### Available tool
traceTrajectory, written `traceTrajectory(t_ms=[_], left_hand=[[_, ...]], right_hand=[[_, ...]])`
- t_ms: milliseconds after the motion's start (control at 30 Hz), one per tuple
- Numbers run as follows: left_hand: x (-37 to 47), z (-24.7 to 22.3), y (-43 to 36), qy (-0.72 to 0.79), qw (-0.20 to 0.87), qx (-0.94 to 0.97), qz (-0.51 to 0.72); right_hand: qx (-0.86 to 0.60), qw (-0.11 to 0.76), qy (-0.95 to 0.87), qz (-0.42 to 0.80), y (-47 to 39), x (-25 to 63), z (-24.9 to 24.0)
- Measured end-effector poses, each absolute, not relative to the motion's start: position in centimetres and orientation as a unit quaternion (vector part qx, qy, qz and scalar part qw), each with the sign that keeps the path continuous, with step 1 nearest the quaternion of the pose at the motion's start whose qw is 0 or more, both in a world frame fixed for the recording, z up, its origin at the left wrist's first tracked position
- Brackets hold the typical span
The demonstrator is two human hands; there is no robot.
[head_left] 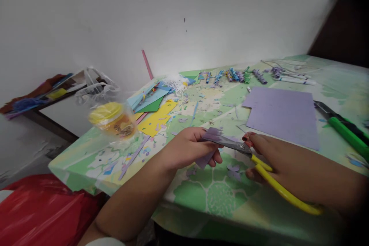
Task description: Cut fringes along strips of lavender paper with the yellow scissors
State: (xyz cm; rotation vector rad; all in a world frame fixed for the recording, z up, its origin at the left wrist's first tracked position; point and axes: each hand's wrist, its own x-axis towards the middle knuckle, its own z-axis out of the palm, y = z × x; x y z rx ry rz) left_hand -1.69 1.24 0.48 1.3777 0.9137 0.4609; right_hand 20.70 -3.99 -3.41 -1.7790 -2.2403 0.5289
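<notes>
My left hand (190, 148) pinches a small piece of purple paper (205, 159) above the front of the table. Fine slits run along the paper's upper edge. Yellow-handled scissors (279, 188) are gripped by my right hand (276, 157), their blades pointing left and lying against the paper near my left fingers. Whether the blades are fully closed I cannot make out. Below the blades, a purple butterfly-shaped paper cutout (234, 172) rests on the tablecloth. Beyond my right hand lies a large purple paper sheet (284, 113) with a notch at its left side.
A green cutter (346, 128) lies at the right. Rolled paper curls (233, 75) line the back, near the wall. Coloured sheets (158, 117), paper scraps and a wrapped yellow-lidded tub (111, 121) occupy the left. A red plastic bag (49, 209) sits below the table's left edge.
</notes>
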Motion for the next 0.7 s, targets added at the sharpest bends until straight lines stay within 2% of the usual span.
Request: traceTrajectory(t_ms=[700], left_hand=[[-1.66,0.48,1.55,0.392,0.667,0.606,0.184]], right_hand=[[-0.599,0.094,-0.76,0.232,-4.16,20.27,-2.91]])
